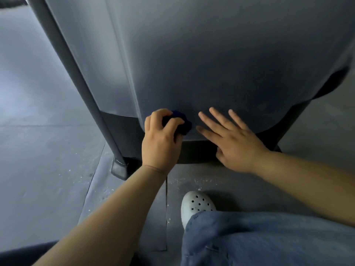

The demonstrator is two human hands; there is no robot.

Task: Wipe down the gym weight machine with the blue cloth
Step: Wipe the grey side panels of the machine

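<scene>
The left hand (162, 140) grips the bunched blue cloth (179, 121) against the lower edge of the weight machine's grey panel (211, 64), while the right hand (233, 139) rests just beside it with fingers straight and spread. Bunched so small, the cloth could leave strips of the panel unwiped, or slip out of the fingers at the curved bottom rim.

You have a single view, from the wide-angle camera on your head. It faces forward and steeply down, along both forearms. It sits close: your left hand (161, 139), gripping the blue cloth (181, 121), and your right hand (236, 143) lie at mid-frame. The machine panel (211, 64) fills the frame beyond the hands. The floor (38, 150) spreads left of the left hand, and your white shoe (196, 204) shows nearer you than the right hand.
</scene>
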